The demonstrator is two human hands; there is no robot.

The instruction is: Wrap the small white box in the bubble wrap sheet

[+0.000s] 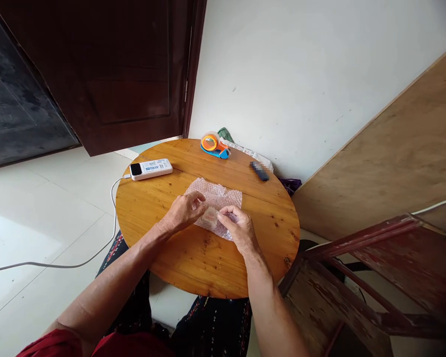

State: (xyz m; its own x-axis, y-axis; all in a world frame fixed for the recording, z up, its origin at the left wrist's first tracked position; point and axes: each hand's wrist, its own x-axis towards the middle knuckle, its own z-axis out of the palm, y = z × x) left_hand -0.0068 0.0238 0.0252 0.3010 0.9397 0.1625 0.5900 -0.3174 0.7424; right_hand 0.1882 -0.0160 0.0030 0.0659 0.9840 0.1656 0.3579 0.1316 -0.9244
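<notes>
A sheet of bubble wrap [217, 195] lies flat in the middle of a round wooden table [193, 263]. On its near edge sits a small pale packet [210, 215]. My left hand [184, 210] pinches the packet and the wrap's edge from the left, fingers curled. From the right, my right hand [238, 225] grips the same spot, fingers closed over the wrap.
A white power bank [150, 168] with a cable lies at the table's far left. An orange and blue tape dispenser [213, 144] and a dark small object [259, 170] sit at the back. A red wooden frame [360, 277] stands close on the right, a dark door [115, 74] behind.
</notes>
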